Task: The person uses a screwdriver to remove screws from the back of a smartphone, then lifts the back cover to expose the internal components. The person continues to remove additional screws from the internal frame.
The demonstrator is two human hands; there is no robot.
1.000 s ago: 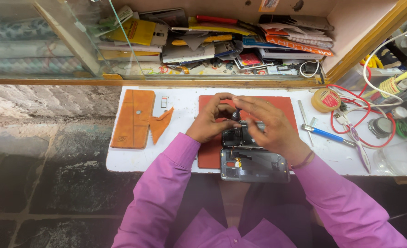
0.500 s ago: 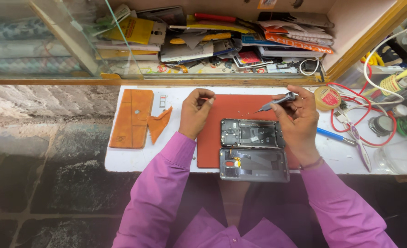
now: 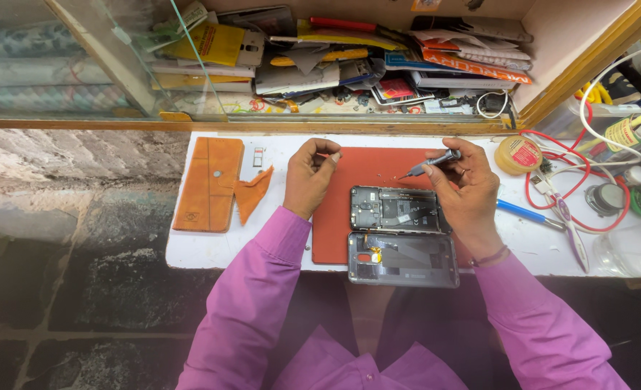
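An opened phone lies in two halves on a red mat as a person in purple sleeves works over it.

The phone body (image 3: 395, 209), its circuit boards exposed, rests on the red mat (image 3: 335, 217) at the middle of the white bench (image 3: 190, 249), with the detached back cover (image 3: 403, 258) just beside it on the near side, overhanging the bench edge. The right hand (image 3: 465, 191) grips a small grey screwdriver (image 3: 430, 163), tip pointing left above the mat's far half. The left hand (image 3: 307, 177) hovers at the mat's left edge, fingers pinched together (what they hold, if anything, is too small to tell). Left of it lie an orange wallet case (image 3: 210, 183) and a torn orange scrap (image 3: 252, 193). To the right sit a blue-handled tool (image 3: 526, 214), a round tin (image 3: 519, 154) and looping red wire (image 3: 552, 191).
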